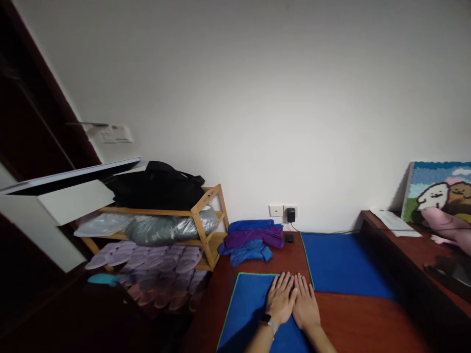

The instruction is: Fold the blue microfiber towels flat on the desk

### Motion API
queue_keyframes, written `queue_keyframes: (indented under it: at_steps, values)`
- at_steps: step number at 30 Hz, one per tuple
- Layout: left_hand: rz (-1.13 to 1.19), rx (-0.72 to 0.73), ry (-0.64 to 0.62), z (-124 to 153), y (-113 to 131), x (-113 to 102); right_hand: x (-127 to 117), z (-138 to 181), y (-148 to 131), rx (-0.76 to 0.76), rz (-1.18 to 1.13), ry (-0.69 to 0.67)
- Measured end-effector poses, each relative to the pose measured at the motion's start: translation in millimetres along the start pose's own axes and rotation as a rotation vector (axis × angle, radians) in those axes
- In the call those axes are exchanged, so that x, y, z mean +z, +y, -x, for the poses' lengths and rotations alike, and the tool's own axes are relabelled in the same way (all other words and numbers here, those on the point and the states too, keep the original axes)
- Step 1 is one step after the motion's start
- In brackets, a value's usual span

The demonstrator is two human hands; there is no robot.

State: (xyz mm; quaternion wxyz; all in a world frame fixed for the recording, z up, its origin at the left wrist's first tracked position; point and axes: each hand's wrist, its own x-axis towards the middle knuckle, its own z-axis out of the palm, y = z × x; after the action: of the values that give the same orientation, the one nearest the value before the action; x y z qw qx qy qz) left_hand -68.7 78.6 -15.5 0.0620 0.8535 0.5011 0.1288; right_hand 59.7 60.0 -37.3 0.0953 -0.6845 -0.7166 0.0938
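My left hand [281, 299] and my right hand [305, 306] lie flat side by side, fingers stretched out, on the right part of a blue cloth with a green edge [245, 309] spread on a reddish-brown wooden table [342, 318]. A watch is on my left wrist. Neither hand holds anything. A second blue cloth [340, 264] lies flat just beyond and to the right of my hands. A pile of blue and purple cloths [252, 240] sits at the table's far edge against the wall.
A wooden rack [206, 220] left of the table carries a black bag, wrapped bundles and several slippers. A wall socket with a plugged charger [290, 214] is behind the table. A raised wooden ledge [397, 250] at right holds papers and a cartoon picture [437, 191].
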Motion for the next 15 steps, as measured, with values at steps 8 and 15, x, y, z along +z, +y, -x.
queue_keyframes:
  at_steps: [8, 15]
  values:
    - [-0.081, -0.238, -0.039, 39.1, -95.4, -45.5, -5.7, 0.1, -3.9, 0.034, -0.033, 0.018]
    - [-0.152, -0.310, -0.025, 46.7, -141.5, -53.4, -9.4, -7.4, -3.4, 0.015, -0.010, -0.015]
